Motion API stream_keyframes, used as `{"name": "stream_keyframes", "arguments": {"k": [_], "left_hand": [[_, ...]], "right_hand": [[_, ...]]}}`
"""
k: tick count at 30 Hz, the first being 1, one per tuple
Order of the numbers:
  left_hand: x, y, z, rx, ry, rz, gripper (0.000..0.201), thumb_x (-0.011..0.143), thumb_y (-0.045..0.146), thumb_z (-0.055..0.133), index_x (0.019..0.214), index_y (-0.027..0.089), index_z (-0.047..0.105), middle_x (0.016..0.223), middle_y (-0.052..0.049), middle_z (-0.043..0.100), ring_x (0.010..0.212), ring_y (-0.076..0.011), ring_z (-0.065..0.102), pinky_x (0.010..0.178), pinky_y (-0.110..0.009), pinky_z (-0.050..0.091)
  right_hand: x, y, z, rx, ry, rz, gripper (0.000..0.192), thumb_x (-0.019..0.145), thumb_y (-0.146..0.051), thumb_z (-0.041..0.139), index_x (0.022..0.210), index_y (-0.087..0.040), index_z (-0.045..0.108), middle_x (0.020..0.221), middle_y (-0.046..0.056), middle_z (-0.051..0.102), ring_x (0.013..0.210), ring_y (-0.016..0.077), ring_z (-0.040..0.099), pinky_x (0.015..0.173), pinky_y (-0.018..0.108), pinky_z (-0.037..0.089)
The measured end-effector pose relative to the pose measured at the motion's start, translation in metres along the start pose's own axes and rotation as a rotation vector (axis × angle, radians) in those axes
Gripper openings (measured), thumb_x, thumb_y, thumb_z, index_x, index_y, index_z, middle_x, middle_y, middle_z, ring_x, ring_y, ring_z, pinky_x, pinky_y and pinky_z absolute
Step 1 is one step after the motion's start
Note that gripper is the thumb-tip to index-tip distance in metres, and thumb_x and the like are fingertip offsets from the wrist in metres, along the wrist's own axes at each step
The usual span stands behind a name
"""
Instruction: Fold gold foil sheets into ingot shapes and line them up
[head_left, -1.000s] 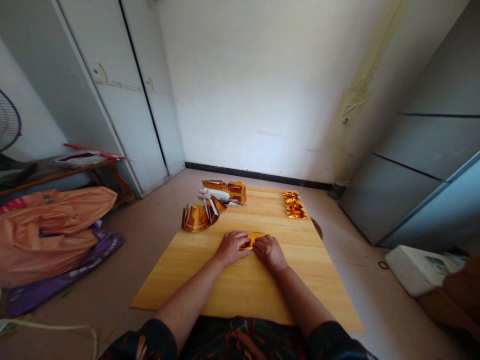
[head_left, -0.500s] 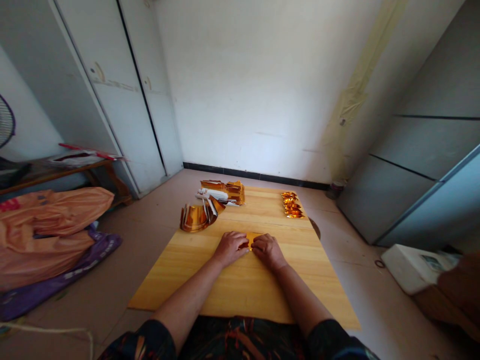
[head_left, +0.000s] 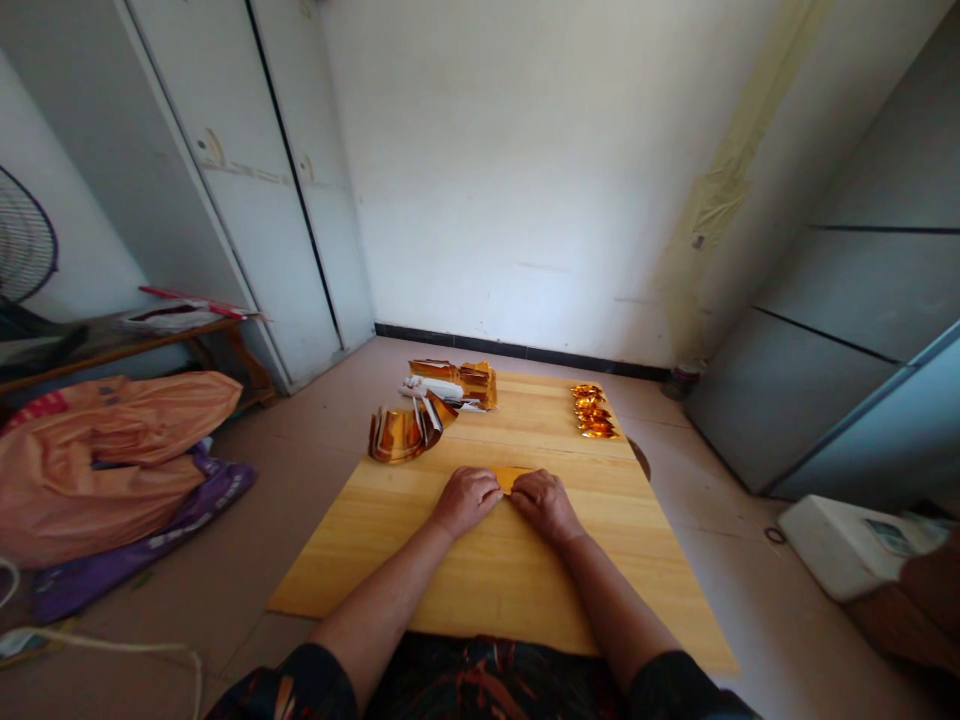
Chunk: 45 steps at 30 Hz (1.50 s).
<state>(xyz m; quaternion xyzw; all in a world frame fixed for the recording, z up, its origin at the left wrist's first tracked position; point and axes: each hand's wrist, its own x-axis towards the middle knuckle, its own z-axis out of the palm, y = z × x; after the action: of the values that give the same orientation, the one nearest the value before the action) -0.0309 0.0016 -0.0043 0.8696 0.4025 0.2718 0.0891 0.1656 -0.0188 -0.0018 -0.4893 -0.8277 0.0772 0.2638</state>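
Note:
Near the middle of the wooden table [head_left: 465, 565], a small sheet of gold foil paper [head_left: 507, 480] lies between my hands. My left hand [head_left: 469, 500] has its curled fingers closed on the paper's left part. My right hand [head_left: 545, 505] grips its right part, fingers bent and close to the left fingertips. Both thumbs are partly hidden. Beyond my left hand stands a curved stack of gold foil paper [head_left: 399, 435]. Behind that lies a second pile of gold and white paper [head_left: 478, 383]. Several shiny folded gold pieces [head_left: 592, 412] sit in a row at the far right.
Grey cabinets [head_left: 255, 200] stand at the left, with a fan [head_left: 26, 235] and an orange bag [head_left: 112, 430] on that side. To the right are a grey fridge-like cabinet [head_left: 817, 350] and a white box [head_left: 836, 545] on the floor. A wall [head_left: 525, 180] rises behind the table.
The view has shifted slightly, so everything sits a little further right. Both hands stay at the paper; their fingers have drawn closer together, and its near edge looks folded over.

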Motion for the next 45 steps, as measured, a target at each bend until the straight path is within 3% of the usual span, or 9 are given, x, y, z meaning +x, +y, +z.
{"name": "stream_keyframes", "arguments": {"k": [4,8,12,15,21,27,45], "left_hand": [[0.003,-0.003,0.001,-0.066,0.020,-0.080,0.017,0.086,0.023,0.054,0.081,0.020,0.070,0.084,-0.003,0.070,0.082,-0.0160,0.062,0.081,-0.028,0.045],[0.011,-0.009,0.006,-0.162,0.043,-0.253,0.016,0.082,0.020,0.057,0.088,0.020,0.071,0.088,-0.003,0.072,0.086,-0.0160,0.064,0.082,-0.027,0.048],[0.022,-0.012,0.012,-0.197,0.063,-0.372,0.023,0.079,0.015,0.056,0.097,0.021,0.070,0.099,-0.002,0.072,0.094,-0.0162,0.064,0.089,-0.028,0.048],[0.027,-0.012,0.015,-0.159,0.071,-0.422,0.029,0.080,0.016,0.056,0.107,0.020,0.066,0.108,-0.004,0.069,0.100,-0.0172,0.062,0.093,-0.029,0.046],[0.030,-0.006,0.013,0.026,0.049,-0.444,0.037,0.082,0.020,0.057,0.118,0.021,0.058,0.108,-0.006,0.068,0.099,-0.0188,0.061,0.089,-0.030,0.045],[0.031,0.002,0.007,0.186,0.003,-0.376,0.037,0.083,0.023,0.056,0.120,0.023,0.057,0.101,-0.006,0.069,0.094,-0.0207,0.059,0.085,-0.032,0.042],[0.036,-0.001,0.009,0.224,-0.047,-0.390,0.029,0.083,0.028,0.057,0.111,0.028,0.060,0.094,-0.004,0.070,0.093,-0.0227,0.057,0.082,-0.035,0.035]], "right_hand": [[-0.002,0.006,0.002,0.049,0.016,0.047,0.020,0.083,-0.028,0.059,0.100,-0.019,0.066,0.097,0.005,0.069,0.093,0.0186,0.058,0.084,0.029,0.041],[0.007,0.011,0.008,0.049,0.082,0.214,0.022,0.088,-0.022,0.049,0.100,-0.019,0.067,0.097,0.006,0.070,0.089,0.0161,0.061,0.082,0.025,0.043],[0.020,0.004,0.009,-0.073,0.076,0.420,0.026,0.089,-0.024,0.047,0.109,-0.020,0.064,0.096,0.005,0.071,0.087,0.0160,0.063,0.076,0.024,0.043],[0.026,-0.005,0.008,-0.189,0.047,0.486,0.027,0.090,-0.023,0.044,0.110,-0.018,0.061,0.095,0.007,0.070,0.086,0.0160,0.064,0.074,0.024,0.041],[0.029,-0.013,0.010,-0.352,-0.013,0.503,0.023,0.091,-0.023,0.044,0.108,-0.018,0.058,0.095,0.008,0.068,0.087,0.0171,0.062,0.072,0.026,0.037],[0.028,-0.017,0.010,-0.409,-0.011,0.524,0.019,0.092,-0.020,0.041,0.101,-0.018,0.058,0.091,0.008,0.068,0.087,0.0185,0.062,0.071,0.027,0.034],[0.024,-0.015,0.012,-0.476,0.001,0.505,0.019,0.091,-0.020,0.042,0.091,-0.017,0.061,0.087,0.010,0.065,0.083,0.0194,0.060,0.069,0.029,0.034]]}}
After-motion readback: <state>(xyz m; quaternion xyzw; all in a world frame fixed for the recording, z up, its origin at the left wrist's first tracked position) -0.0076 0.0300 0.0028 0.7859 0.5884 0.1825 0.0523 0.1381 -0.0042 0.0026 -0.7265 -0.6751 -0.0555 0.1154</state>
